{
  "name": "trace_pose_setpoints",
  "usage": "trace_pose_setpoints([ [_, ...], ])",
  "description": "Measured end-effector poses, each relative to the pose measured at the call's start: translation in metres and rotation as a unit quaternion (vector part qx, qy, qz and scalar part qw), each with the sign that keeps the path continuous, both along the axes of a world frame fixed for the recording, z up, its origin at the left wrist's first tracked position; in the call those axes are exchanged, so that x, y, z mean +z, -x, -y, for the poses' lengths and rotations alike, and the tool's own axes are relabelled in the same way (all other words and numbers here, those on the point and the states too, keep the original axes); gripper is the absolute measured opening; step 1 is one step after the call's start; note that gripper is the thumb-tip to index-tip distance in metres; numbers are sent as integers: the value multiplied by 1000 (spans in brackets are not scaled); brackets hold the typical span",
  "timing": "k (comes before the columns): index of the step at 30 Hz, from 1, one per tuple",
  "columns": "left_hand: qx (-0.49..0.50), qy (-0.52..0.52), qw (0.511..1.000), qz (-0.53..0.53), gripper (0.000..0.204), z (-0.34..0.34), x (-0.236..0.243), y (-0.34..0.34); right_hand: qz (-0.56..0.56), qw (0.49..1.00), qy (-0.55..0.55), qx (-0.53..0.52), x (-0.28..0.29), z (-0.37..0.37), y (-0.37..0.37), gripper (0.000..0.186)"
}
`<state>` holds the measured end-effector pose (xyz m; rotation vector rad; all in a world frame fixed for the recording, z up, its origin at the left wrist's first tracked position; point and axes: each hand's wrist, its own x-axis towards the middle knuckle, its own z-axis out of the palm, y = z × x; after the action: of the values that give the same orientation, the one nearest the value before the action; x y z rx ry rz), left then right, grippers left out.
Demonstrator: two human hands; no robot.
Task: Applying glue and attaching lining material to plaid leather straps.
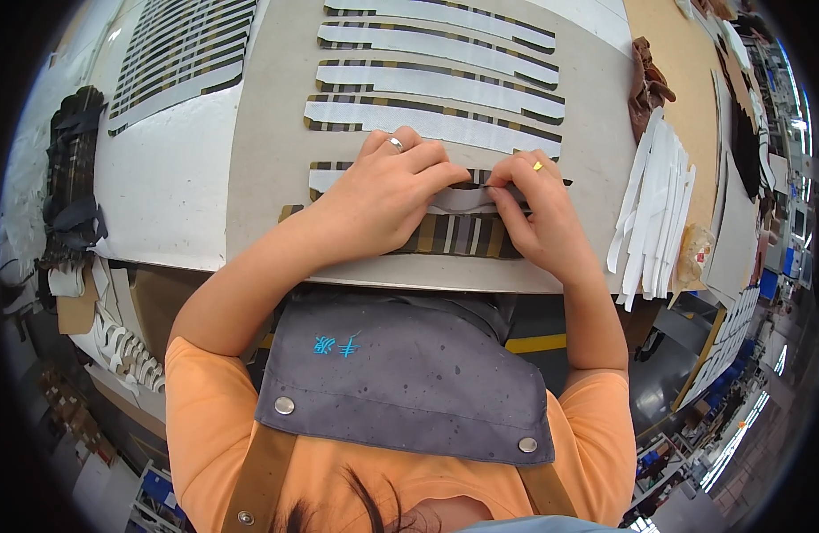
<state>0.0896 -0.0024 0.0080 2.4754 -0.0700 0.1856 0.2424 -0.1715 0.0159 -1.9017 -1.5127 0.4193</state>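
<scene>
Near the table's front edge, my two hands work on a curved pale-grey strip (pixel 462 201). My left hand (pixel 374 202) presses its bent fingers together at the strip's left part. At its right part, my right hand (pixel 544 218) pinches the strip between thumb and fingertips. Just below the strip lies a dark plaid fabric piece (pixel 462 236) in brown, grey and white, partly covered by my left hand and forearm. Behind my fingers another plaid piece with a white strip on it (pixel 325 180) shows at its left end; the rest is hidden.
Several plaid pieces with white strips (pixel 436 82) lie in rows farther back on the table (pixel 267 178). More lie on a white panel (pixel 183 53) at far left. White strips (pixel 653 204) are piled at right, near a brown crumpled piece (pixel 647 84). Dark fabric (pixel 72 178) hangs at left.
</scene>
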Motion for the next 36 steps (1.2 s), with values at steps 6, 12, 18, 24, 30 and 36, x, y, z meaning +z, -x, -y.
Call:
trace_pose_setpoints([
  [6, 57, 25, 998, -32, 23, -23, 5, 16, -80, 994, 57, -55, -2, 18, -17, 14],
  [12, 168, 162, 967, -100, 21, -53, 15, 34, -132, 984, 78, -94, 5, 30, -42, 18],
  [18, 295, 181, 935, -80, 19, -64, 6, 34, -172, 964, 95, -181, -5, 20, -61, 17],
  [24, 330, 111, 931, -111, 19, -63, 9, 32, -122, 970, 118, -175, -4, 12, -60, 13],
  [30, 337, 116, 928, -106, 18, -65, 6, 33, -154, 965, 117, -180, -6, 17, -62, 11],
  [36, 343, 99, 926, -126, 18, -66, 7, 33, -143, 965, 126, -180, -6, 15, -63, 11],
])
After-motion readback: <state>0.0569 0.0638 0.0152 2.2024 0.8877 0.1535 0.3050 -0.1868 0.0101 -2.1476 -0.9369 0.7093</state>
